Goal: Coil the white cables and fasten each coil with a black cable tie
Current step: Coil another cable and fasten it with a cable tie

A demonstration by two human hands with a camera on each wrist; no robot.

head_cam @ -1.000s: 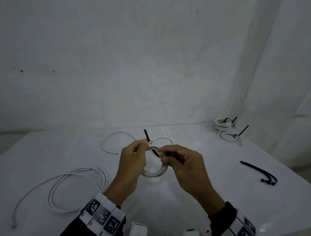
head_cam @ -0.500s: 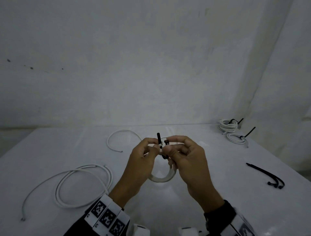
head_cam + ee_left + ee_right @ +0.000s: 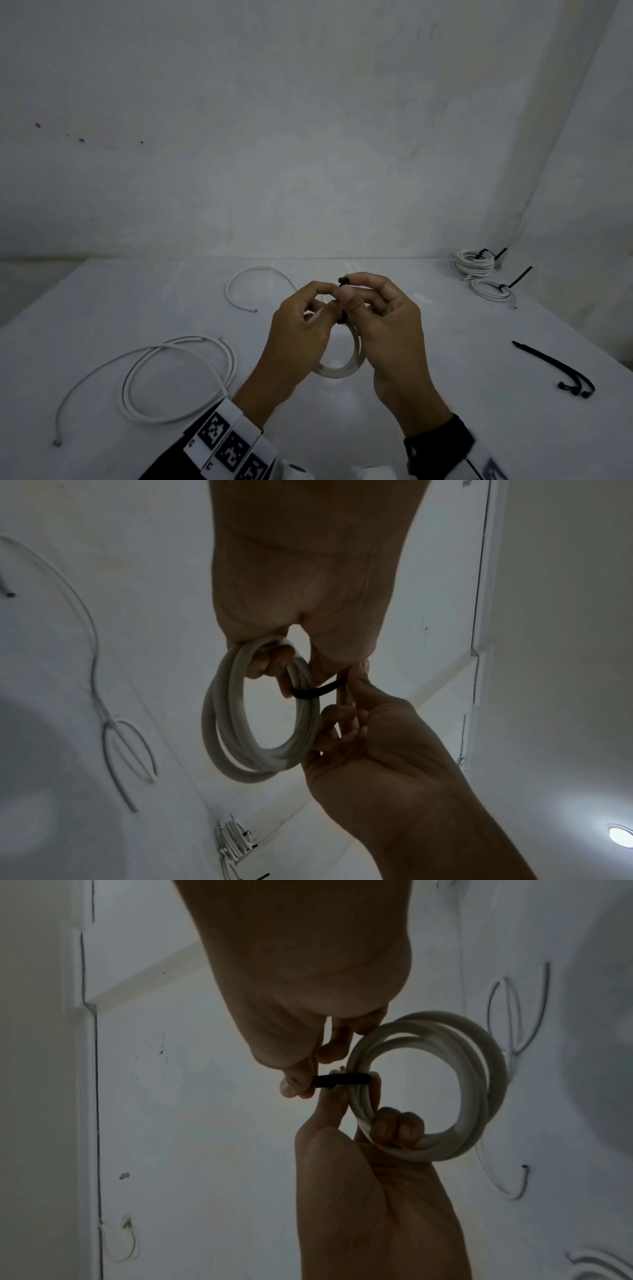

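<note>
I hold a small white cable coil [image 3: 339,371] upright above the white table [image 3: 428,342], in front of me. My left hand [image 3: 325,301] grips the coil's upper part, its fingers curled through the ring [image 3: 397,1126]. A black cable tie [image 3: 318,691] is looped round the coil's strands. My right hand [image 3: 349,291] pinches the tie between thumb and forefinger. One black end of the tie [image 3: 343,281] pokes out above the fingertips. In the right wrist view the tie [image 3: 342,1081] runs from the coil [image 3: 479,1083] to my pinching fingers.
A long loose white cable [image 3: 178,377] lies at the left, with a short curved piece [image 3: 253,274] behind it. Two tied coils [image 3: 474,263] [image 3: 491,289] sit at the back right corner. Spare black ties [image 3: 555,368] lie near the right edge.
Both hands have closed in round the tie at the top of the coil. The tie's tail, which stood out above the fingers, is now mostly covered by my right thumb and forefinger.
</note>
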